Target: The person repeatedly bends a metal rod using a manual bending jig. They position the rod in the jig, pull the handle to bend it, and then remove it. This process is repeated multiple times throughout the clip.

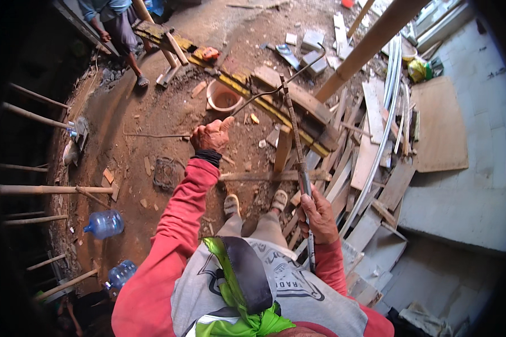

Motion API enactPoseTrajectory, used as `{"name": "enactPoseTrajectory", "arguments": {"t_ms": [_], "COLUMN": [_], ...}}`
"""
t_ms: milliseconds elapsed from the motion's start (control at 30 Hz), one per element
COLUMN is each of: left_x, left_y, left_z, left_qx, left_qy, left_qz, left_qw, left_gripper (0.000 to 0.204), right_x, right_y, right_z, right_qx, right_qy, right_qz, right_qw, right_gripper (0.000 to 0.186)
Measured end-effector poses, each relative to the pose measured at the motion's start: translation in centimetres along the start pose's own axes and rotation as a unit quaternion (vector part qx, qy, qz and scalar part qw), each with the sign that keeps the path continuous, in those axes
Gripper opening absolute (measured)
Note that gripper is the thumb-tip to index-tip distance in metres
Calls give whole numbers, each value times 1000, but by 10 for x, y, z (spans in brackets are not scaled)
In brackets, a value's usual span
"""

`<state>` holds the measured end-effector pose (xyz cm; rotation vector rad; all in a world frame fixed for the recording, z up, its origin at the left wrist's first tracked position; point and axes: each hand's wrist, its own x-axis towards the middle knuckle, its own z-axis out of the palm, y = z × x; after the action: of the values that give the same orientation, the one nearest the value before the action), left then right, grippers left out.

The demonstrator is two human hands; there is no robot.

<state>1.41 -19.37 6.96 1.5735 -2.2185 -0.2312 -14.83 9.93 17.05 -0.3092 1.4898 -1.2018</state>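
My left hand (211, 135) is closed round a thin bent steel rod (257, 98). One end of the rod sticks out to the left of my fist, and the other runs over a wooden beam bench (292, 119) with yellow edges, ending in a hook at the far side. My right hand (319, 214) grips the lower part of a long rusty metal bar (296, 137). The bar's upper end meets the rod above the bench; how the two engage is too small to tell. An orange object (209, 53) lies on the bench's far left part.
A bucket (225, 96) stands behind the bench. Loose planks (365, 157) and long pale pipes (385, 123) lie at the right, near a plywood sheet (441, 123). Bamboo poles (371, 48) rise nearby. Blue water jugs (105, 224) lie left. Another person (115, 28) stands far left.
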Motion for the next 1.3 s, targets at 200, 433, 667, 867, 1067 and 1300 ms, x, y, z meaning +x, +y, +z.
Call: {"name": "enactPoseTrajectory", "arguments": {"t_ms": [200,433,667,867,1067,1300], "left_x": [20,39,37,-2,-78,-82], "left_y": [62,49,48,57,40,9], "left_z": [-49,-76,-127,-82,25,54], "left_qx": [-40,-29,-9,16,15,-172], "left_qy": [56,181,344,296,101,-363], "left_qz": [-107,32,161,212,153,159], "left_qw": [992,983,925,931,983,902], "left_gripper": [63,50,37,41,43,43], "right_x": [2,28,-46,-63,-42,-37], "right_y": [-40,-29,-74,-43,36,59], "right_z": [48,52,13,-17,-53,-88], "right_qx": [-119,-78,-78,-68,-47,-4], "right_qy": [53,21,-34,-1,-4,-15], "right_qz": [-185,-267,-188,-73,47,128], "right_qw": [974,960,978,995,998,992], "right_gripper": [43,40,39,40,31,27]}}
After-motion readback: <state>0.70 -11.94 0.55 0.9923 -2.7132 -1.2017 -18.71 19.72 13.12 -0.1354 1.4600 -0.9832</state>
